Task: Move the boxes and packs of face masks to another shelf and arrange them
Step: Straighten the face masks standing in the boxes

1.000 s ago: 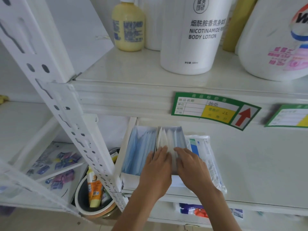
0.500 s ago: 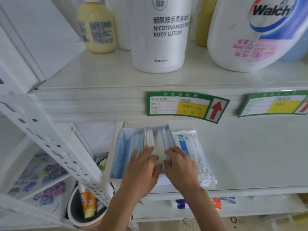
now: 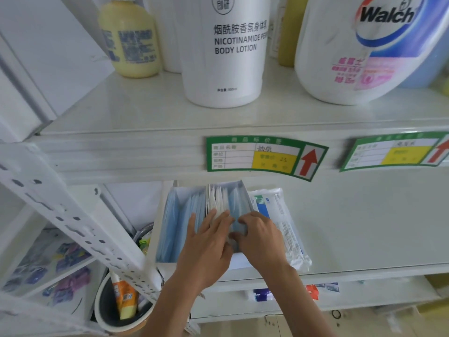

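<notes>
Hands point(image 3: 209, 242) over mask box point(image 3: 170, 222), near masks hidden, sealed pack point(image 3: 279, 220) beside

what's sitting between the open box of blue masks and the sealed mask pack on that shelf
A second open box of masks, in the head view. It stands between the blue-mask box and the sealed pack, with both hands on it.

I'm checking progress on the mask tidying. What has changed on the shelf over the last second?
Little. Both hands stay in the open mask box; the left hand has spread its fingers over the upright masks, and the right hand now pinches them at the near edge. The box and the plastic mask pack beside it have not moved.
</notes>
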`<move>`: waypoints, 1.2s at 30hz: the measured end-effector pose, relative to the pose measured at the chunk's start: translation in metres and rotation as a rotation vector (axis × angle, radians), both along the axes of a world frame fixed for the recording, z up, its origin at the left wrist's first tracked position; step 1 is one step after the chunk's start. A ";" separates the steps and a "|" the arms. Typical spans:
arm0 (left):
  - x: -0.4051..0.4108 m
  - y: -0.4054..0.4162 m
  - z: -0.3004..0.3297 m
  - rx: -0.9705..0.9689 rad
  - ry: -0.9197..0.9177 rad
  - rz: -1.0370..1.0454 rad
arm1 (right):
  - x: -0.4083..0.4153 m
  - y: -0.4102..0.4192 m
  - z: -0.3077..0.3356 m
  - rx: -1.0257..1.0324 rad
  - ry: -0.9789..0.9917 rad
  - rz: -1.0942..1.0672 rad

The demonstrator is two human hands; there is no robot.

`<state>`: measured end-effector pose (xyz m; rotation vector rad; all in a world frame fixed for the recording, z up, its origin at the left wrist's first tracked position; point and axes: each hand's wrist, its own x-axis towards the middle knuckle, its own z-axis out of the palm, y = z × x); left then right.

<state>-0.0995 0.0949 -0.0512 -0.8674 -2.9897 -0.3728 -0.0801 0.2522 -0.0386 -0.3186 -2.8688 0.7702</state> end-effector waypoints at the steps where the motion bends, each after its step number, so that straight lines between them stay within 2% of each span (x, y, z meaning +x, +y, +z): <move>1: -0.001 0.000 0.001 0.007 -0.012 -0.018 | 0.000 0.000 0.000 0.001 -0.007 0.000; 6: 0.000 0.000 0.005 0.017 0.004 -0.006 | 0.001 0.001 -0.001 0.028 -0.005 0.023; 14: -0.006 -0.005 0.000 0.345 -0.106 0.064 | 0.009 -0.002 -0.005 0.021 0.039 0.012; 20: -0.006 -0.005 -0.003 0.403 -0.111 0.036 | 0.016 -0.013 -0.005 0.086 0.047 -0.053; 30: -0.006 0.000 -0.003 0.356 -0.123 0.051 | 0.019 -0.022 0.000 0.145 -0.007 -0.004; 36: -0.008 0.000 0.001 0.434 -0.215 0.055 | 0.009 -0.036 0.004 0.184 -0.148 -0.022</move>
